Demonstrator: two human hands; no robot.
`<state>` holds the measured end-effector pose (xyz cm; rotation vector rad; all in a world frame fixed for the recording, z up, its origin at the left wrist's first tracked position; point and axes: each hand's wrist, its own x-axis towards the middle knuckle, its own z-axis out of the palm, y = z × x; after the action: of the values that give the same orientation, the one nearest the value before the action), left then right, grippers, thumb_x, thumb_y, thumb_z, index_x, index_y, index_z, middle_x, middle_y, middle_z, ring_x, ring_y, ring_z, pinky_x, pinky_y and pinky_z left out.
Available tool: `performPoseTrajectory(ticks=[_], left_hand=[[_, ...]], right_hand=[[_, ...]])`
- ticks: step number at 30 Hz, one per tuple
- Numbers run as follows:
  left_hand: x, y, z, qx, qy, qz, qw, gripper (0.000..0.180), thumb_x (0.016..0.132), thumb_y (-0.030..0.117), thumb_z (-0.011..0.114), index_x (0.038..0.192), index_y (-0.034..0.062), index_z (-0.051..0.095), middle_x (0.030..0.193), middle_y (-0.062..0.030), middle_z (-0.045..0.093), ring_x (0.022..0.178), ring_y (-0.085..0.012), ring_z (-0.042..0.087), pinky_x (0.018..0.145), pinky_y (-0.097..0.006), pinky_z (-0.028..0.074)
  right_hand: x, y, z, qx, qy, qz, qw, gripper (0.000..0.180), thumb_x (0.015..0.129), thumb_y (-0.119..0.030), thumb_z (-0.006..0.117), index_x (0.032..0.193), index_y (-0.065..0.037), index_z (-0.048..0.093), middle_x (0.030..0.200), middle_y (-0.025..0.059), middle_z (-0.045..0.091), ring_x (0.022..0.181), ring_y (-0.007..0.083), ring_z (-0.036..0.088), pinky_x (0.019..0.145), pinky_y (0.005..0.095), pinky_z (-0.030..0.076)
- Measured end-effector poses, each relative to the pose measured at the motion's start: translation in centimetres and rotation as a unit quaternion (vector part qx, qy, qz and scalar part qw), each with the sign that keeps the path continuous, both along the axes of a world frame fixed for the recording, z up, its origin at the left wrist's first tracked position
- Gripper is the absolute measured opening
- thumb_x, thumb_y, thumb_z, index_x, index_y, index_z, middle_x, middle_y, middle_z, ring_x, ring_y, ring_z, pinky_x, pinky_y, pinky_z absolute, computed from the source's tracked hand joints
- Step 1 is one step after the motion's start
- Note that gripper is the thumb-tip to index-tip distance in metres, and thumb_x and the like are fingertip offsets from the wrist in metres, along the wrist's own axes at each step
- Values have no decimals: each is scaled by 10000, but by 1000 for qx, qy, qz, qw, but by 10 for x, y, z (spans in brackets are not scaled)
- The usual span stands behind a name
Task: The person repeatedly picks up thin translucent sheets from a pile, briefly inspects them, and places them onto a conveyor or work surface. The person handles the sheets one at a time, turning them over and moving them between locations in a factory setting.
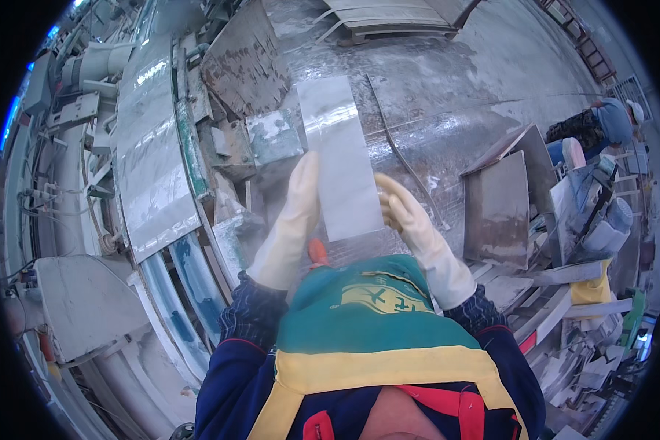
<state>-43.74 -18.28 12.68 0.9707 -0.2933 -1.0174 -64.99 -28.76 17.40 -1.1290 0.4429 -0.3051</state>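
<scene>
A long, pale grey-white stone slab [341, 165] with a glossy sheen is held in front of my body, its far end pointing away from me. My left hand [305, 187], in a cream rubber glove, presses along its left edge with the fingers stretched forward. On the opposite edge, my right hand [403, 207] in a matching glove curls its fingers around the slab's side, some of them hidden behind it. Below the slab's near end is my green apron [374, 315] with a yellow band.
At left runs a machine bed [150, 147] carrying wet, shiny slabs. A hose [392, 136] lies across the wet floor [433, 88]. Brown boards [497, 209] and stone offcuts [587, 374] stand at right. Farther off, another person [601, 125] bends over.
</scene>
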Motion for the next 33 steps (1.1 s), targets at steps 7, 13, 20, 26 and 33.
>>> performPoseTrajectory(ticks=[7, 13, 20, 26, 33], left_hand=[[44, 37, 30, -52, -113, -114, 986, 625, 997, 241, 650, 1505, -40, 416, 1478, -140, 525, 1352, -209, 490, 1150, -348, 359], [85, 32, 25, -8, -175, 66, 982, 791, 938, 240, 724, 1555, -56, 326, 1476, -186, 529, 1367, -240, 491, 1155, -356, 365], [145, 17, 22, 10, -178, 204, 963, 740, 983, 319, 710, 1531, -37, 362, 1227, -143, 639, 951, -143, 614, 793, -275, 511], [74, 44, 24, 28, -241, 130, 961, 741, 974, 273, 686, 1528, -85, 347, 1413, -212, 571, 1298, -260, 541, 1117, -363, 403], [18, 109, 9, -32, -185, -44, 981, 887, 958, 409, 703, 1588, -30, 259, 1560, -207, 428, 1427, -270, 436, 1184, -409, 342]], right_hand=[[81, 24, 0, -55, 103, -71, 991, 497, 1072, -231, 559, 1491, 23, 475, 1370, 91, 614, 1212, 132, 567, 1030, 295, 460], [89, 37, 5, -73, 129, -46, 988, 484, 1061, -238, 583, 1462, 25, 515, 1317, 87, 641, 1164, 133, 584, 991, 289, 480], [105, 39, 22, -80, 132, -18, 988, 456, 1055, -227, 565, 1430, 31, 547, 1295, 82, 650, 1147, 126, 585, 988, 277, 470], [129, 15, 2, -177, 108, -46, 977, 450, 1062, -244, 547, 1421, 27, 560, 1303, 97, 652, 1176, 134, 580, 1009, 286, 460], [152, 0, -19, -234, 80, -56, 967, 452, 1080, -236, 509, 1437, 40, 538, 1380, 138, 629, 1262, 177, 572, 1070, 306, 445]])
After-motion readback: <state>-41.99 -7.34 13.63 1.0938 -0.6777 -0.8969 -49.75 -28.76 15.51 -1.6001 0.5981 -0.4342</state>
